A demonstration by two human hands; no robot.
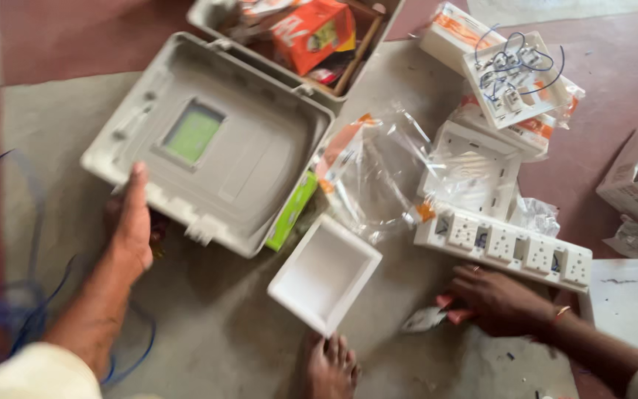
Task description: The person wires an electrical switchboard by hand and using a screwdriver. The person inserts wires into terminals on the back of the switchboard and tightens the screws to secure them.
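**Hands on the floor among socket plates and an open case**

Nearest the camera, a bare foot [330,366] rests on the grey floor [215,325], toes pointing toward a small empty white box [324,273] that lies just beyond it, open side up.

To the right, the right hand [498,299] lies palm down on the floor, fingers spread slightly and curled over a small red thing [453,310] that is mostly hidden under them; whether they grip it or only cover it cannot be told. A scrap of clear wrapping [422,319] lies just beside that hand. Directly past the knuckles sits a long white socket strip [503,247] with a row of outlets, close to the fingers but not clearly touching them.

To the left, the left hand [133,222] is stretched flat, fingers together, its tips pressed against the near edge of the open lid of a grey plastic case [212,140]. A blue wire [9,310] loops on the floor beside that forearm.

A green packet [291,210] sits by the lid's right corner, and a crumpled clear plastic bag [378,177] lies beyond the white box.

Farther off, the case's tray holds an orange carton [311,33]. At the far right, white switch plates [474,166] are stacked, the topmost one [515,77] face down with blue wiring on its back.
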